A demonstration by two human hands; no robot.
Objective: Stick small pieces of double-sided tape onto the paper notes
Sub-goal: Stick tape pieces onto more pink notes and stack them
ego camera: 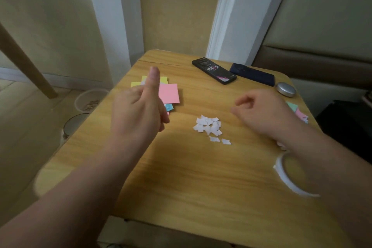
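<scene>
A pile of coloured paper notes (169, 92), pink on top with yellow and blue beneath, lies at the table's far left. My left hand (138, 106) hovers over its near edge, fist closed and thumb pointing up, holding nothing. Several small white cut tape pieces (209, 127) lie heaped in the middle of the table. My right hand (261, 112) hangs to the right of the heap, fingers loosely curled with nothing visible in them. A white roll of double-sided tape (285, 179) lies at the near right, partly under my right forearm.
Two dark phones (213, 72) (253, 76) and a round silver case (285, 89) lie along the far edge of the wooden table (181, 177). More coloured notes (298, 112) sit at the right edge. Two bins (88, 99) stand on the floor to the left.
</scene>
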